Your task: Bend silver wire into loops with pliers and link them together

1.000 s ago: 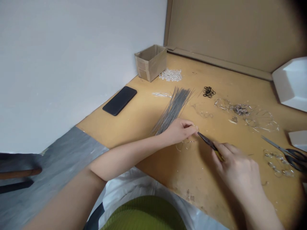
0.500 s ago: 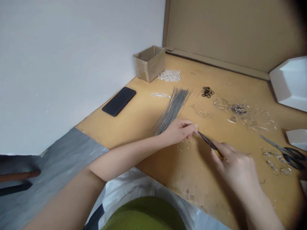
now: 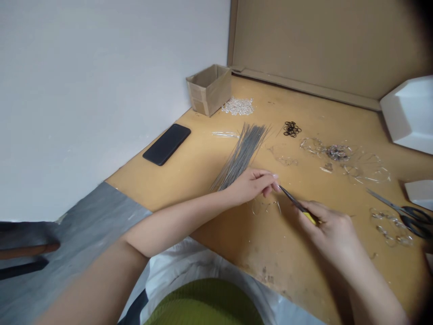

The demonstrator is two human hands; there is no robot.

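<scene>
My left hand is closed in a pinch on a thin wire, most of it hidden by the fingers. Thin bent wire shows just below these fingers; whether it hangs from them or lies on the table I cannot tell. In my right hand are long-nosed pliers with yellow on the handle, fingers wrapped round them. Their tip meets the wire at my left fingertips. A bundle of straight grey wires lies beside and partly behind my left hand.
Toward the back stand a cardboard box and a pile of clear beads. A phone lies left. Black rings, tangled wire pieces, scissors and a beaded wire loop lie right, near white containers.
My right hand has turned the pliers slightly, so more of the yellow handle shows. The bent wire below my left fingers looks shifted a little. My left hand keeps its pinch.
</scene>
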